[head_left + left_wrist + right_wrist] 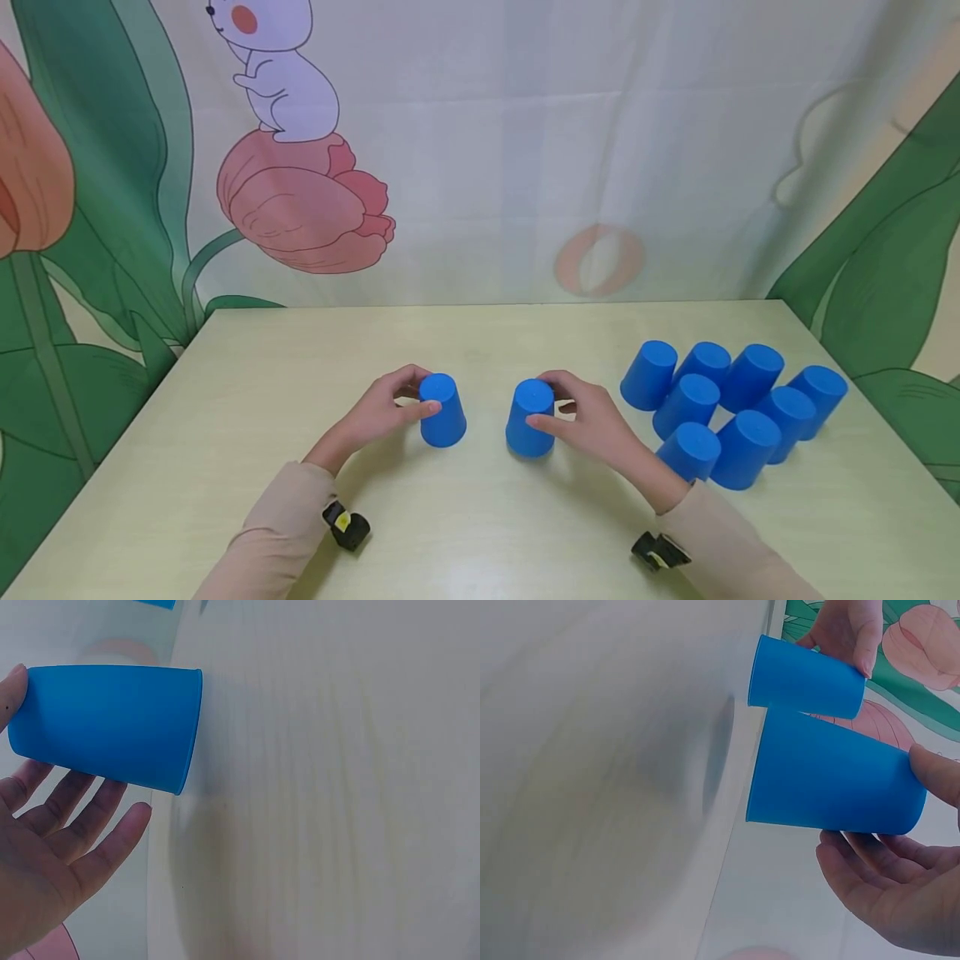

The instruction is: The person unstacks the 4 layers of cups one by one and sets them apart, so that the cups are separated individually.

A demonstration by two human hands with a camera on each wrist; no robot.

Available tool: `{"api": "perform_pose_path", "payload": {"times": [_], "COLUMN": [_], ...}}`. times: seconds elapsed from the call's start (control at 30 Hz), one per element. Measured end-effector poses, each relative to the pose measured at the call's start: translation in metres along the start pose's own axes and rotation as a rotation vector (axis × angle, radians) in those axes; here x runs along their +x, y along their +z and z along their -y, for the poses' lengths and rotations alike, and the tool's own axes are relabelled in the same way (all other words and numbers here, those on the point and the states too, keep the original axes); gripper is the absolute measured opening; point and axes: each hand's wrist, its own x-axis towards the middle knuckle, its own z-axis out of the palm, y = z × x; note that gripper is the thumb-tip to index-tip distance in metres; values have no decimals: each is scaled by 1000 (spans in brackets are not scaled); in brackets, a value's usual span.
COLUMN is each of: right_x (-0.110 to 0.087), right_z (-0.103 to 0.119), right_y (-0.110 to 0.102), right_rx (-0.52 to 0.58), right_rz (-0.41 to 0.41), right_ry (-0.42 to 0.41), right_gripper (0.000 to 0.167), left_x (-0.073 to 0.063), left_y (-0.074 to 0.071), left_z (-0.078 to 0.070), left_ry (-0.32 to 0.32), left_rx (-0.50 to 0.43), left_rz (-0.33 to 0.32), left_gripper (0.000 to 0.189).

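My left hand (375, 410) pinches an upside-down blue cup (444, 421) near its base, thumb in front and the other fingers behind. In the left wrist view this cup (112, 724) has its wide rim toward the table. To the right, my right hand (600, 419) grips a second upside-down blue cup (528, 440) the same way. Seen from the right wrist, that cup (832, 780) hangs a little above the table, its shadow apart from the rim. A short gap separates the two cups near the middle of the table.
Several more blue cups (750, 450) stand upside down in a close group on the right of the table (480, 533), partly behind my right forearm. A printed curtain (465, 150) hangs along the table's back edge. Small black devices (348, 527) sit at both wrists.
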Motion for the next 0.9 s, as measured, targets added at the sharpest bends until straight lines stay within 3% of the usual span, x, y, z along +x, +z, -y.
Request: {"api": "perform_pose_path", "payload": {"times": [0.9], "right_x": [-41], "right_z": [-14], "right_y": [-33], "right_rx": [-19], "right_rz": [44], "right_ry": [0], "right_gripper": [49], "left_x": [0], "left_y": [1], "left_z": [2], "left_ry": [-1], "left_rx": [1], "left_rz": [-1], "left_gripper": [42]}}
